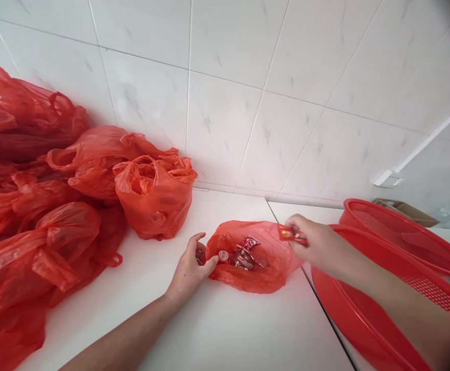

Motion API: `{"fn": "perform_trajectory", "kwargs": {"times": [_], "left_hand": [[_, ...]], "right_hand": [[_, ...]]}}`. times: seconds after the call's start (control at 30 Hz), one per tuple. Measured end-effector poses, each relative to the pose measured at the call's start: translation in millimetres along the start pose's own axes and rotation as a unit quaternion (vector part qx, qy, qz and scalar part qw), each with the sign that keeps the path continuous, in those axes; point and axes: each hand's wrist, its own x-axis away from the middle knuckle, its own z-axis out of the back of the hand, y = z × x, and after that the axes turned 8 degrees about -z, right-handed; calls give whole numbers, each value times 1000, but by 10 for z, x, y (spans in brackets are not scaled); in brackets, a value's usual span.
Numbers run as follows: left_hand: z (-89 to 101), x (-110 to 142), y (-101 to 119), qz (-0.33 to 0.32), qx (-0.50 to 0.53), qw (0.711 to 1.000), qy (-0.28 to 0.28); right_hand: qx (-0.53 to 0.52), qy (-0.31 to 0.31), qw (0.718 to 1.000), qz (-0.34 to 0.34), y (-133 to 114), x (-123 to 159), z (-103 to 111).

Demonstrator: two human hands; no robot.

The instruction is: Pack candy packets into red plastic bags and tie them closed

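A red plastic bag [267, 281] lies spread wide on the white table, its mouth facing up. Inside it are several small wrapped packets [243, 259] in dark red and a round, pale-topped piece [223, 256]. At the bag's left rim, my left hand [189, 265] grips the plastic, with its thumb over the edge and some fingers hidden behind. Above the bag's right rim, my right hand [304, 236] is closed on small red packets [285, 233]. How many it holds is hard to make out, as the fingers are slightly blurred.
Filled red plastic bags [155, 201] are heaped on the left. To the right stand red plastic baskets [364, 309] with perforated sides, partly behind my right forearm. A cardboard box [406, 212] sits behind them. A white tiled wall [225, 118] with a socket [389, 179] rises behind the table.
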Motion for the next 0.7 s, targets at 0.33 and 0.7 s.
{"fn": "perform_trajectory", "kwargs": {"times": [0.33, 0.7], "left_hand": [[20, -14, 41, 9, 1, 1000, -8], [337, -184, 247, 44, 98, 974, -200]], "right_hand": [[156, 53, 986, -9, 202, -366, -36], [9, 10, 997, -78, 386, -441, -109]]}}
